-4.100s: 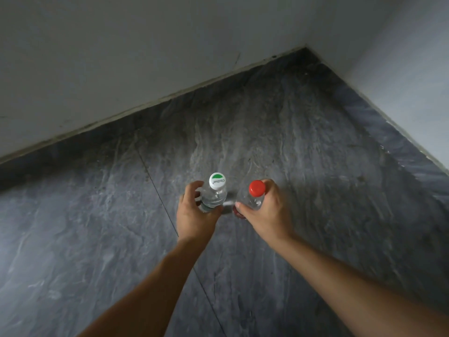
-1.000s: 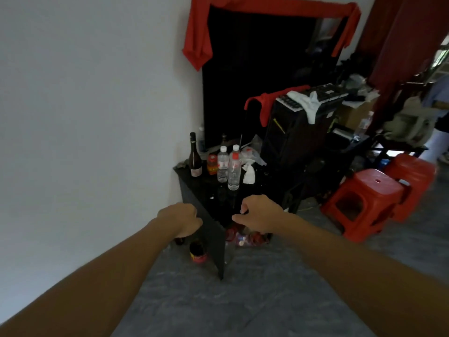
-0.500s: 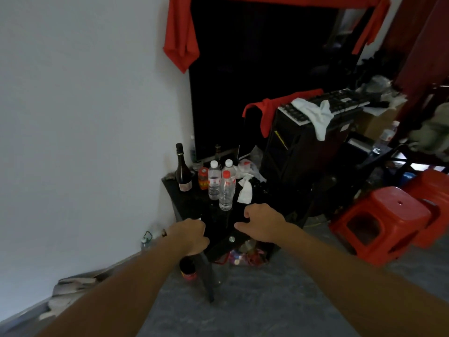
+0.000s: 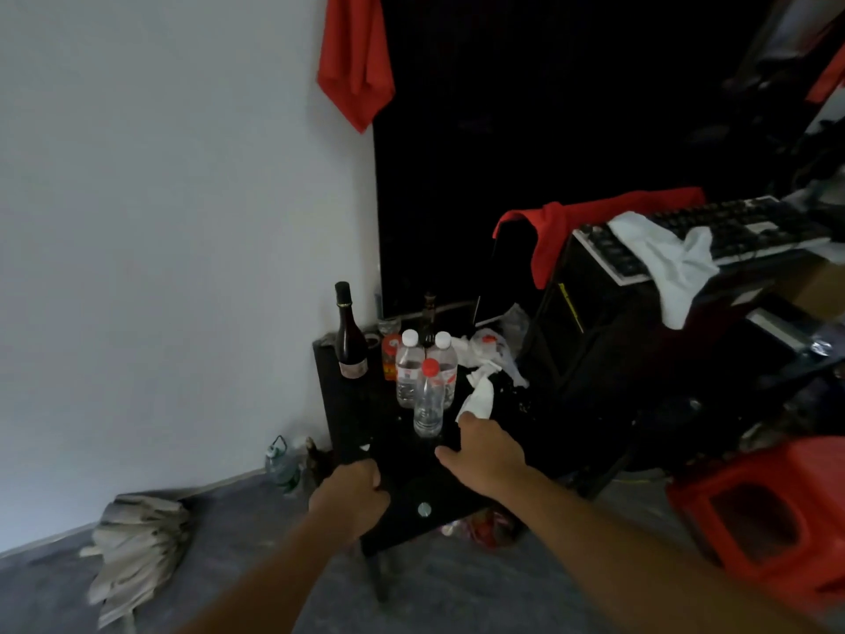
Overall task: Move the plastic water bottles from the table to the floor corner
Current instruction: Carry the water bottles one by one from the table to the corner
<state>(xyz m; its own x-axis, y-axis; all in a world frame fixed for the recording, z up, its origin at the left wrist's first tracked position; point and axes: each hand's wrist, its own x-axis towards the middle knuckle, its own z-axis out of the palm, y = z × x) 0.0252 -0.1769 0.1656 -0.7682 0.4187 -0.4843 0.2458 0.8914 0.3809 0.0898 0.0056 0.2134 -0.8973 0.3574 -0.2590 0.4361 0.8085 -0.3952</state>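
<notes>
Three clear plastic water bottles stand upright on a small black table (image 4: 402, 523). A red-capped bottle (image 4: 429, 400) is nearest me. Behind it are a white-capped bottle (image 4: 408, 370) on the left and another white-capped bottle (image 4: 447, 359) on the right. My right hand (image 4: 484, 450) hovers over the table just right of the red-capped bottle, fingers apart, holding nothing. My left hand (image 4: 350, 494) hangs over the table's near left edge with fingers curled and nothing in it.
A dark wine bottle (image 4: 350, 336), an orange jar (image 4: 391, 356) and crumpled white tissues (image 4: 480, 391) share the table. A plastic jug (image 4: 281, 464) and folded paper (image 4: 137, 542) lie on the floor at the wall. Red stools (image 4: 768, 510) stand right; a keyboard (image 4: 713, 231) lies on black equipment.
Earlier I held two bottles over the floor corner; both hands are empty now. Over the last second I have closed in on the table, and my right hand has reached toward the red-capped bottle.
</notes>
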